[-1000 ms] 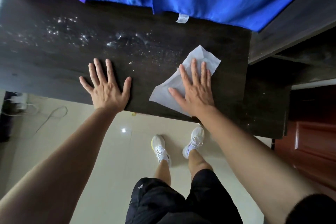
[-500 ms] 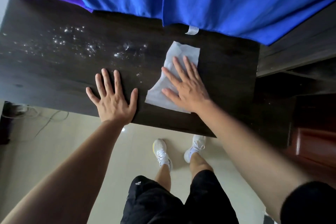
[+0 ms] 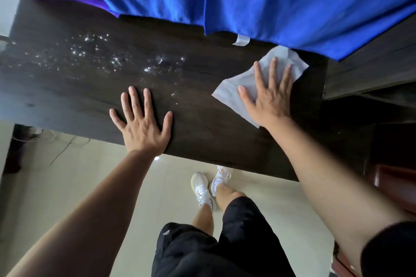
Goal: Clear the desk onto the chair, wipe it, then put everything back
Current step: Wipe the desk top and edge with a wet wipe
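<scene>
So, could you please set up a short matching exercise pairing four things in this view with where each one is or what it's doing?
Things:
1. left hand
2. right hand
3. wipe
4. droplets

States:
A. spread across the left and middle of the desk
B. flat on bare wood near the front edge
C. pinned under a palm at the desk's right end
D. pressing down on the white sheet

Pairs: 1-B, 2-D, 3-C, 4-A
</scene>
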Demonstrator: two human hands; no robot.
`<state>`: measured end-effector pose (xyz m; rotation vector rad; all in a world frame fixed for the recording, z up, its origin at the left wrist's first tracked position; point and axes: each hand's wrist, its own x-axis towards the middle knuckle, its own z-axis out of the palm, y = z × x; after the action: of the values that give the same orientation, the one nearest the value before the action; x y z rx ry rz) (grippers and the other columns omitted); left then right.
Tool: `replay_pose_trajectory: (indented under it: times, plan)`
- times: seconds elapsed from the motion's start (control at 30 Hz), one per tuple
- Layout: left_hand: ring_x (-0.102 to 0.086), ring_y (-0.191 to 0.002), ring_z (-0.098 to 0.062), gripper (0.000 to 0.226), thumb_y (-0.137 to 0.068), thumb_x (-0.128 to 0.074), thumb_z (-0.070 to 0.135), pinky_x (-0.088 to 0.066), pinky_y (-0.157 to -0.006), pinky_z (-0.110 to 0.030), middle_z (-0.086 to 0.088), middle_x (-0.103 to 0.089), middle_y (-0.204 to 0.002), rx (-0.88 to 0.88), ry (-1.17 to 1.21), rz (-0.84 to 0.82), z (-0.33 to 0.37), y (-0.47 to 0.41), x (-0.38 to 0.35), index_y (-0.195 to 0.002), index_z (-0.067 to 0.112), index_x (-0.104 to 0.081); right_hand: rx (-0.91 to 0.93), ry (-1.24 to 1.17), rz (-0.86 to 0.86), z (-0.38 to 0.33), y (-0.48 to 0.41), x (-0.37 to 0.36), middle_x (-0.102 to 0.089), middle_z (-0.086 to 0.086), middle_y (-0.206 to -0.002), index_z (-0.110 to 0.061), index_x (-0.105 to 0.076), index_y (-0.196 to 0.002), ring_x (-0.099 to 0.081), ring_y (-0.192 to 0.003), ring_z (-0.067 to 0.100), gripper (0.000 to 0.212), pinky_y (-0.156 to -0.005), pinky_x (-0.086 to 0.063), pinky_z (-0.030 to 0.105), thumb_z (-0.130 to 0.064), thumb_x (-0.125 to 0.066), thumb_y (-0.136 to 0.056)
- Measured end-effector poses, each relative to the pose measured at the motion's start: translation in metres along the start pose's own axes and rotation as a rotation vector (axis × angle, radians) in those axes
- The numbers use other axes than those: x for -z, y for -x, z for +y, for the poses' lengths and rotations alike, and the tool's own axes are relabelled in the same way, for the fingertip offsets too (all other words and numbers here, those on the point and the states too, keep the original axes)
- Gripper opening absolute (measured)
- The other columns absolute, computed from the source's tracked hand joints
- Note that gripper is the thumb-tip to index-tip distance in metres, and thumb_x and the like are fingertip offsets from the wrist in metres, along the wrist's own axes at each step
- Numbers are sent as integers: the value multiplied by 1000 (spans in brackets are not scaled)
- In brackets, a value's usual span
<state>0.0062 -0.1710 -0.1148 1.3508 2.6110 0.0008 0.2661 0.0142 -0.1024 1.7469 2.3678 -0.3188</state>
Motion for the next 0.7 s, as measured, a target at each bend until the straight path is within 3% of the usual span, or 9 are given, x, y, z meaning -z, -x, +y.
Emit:
replay_pose_trajectory:
  times: [0.2,0.37,0.53,0.7]
  plan:
    - [10,-152,-25,79,-94,-20,69,5,-118,-62,-5,7,-166,19,29,-75,2,-2,9,-158,26,-3,490,57,-52,-77,16,-6,2,13,-168,-33,-7,-160,8,-150,49,81,-123,-2,59,-76,-16,-92]
    - [10,-152,-23,79,-93,-22,68,6,-120,-57,-5,7,-166,1,97,-85,-14,11,20,-158,27,-6,705,137,-110,-55,57,-21,6,12,-168,-32,-2,-160,14,-151,44,83,-123,-1,57,-77,-18,-93]
    - [9,-152,-27,83,-93,-22,70,4,-120,-58,-10,6,-166,0,25,-63,-60,4,26,-158,22,-7,556,127,-82,-45,37,-10,7,11,-168,-31,-2,-161,12,-152,41,88,-125,-1,54,-79,-24,-90]
    - [9,-152,-27,90,-91,-20,76,5,-119,-59,-11,4,-166,21,-3,-29,-129,-37,37,-158,16,-5,381,82,-53,-96,-2,1,6,12,-168,-28,-2,-161,11,-152,43,89,-124,4,53,-78,-21,-90]
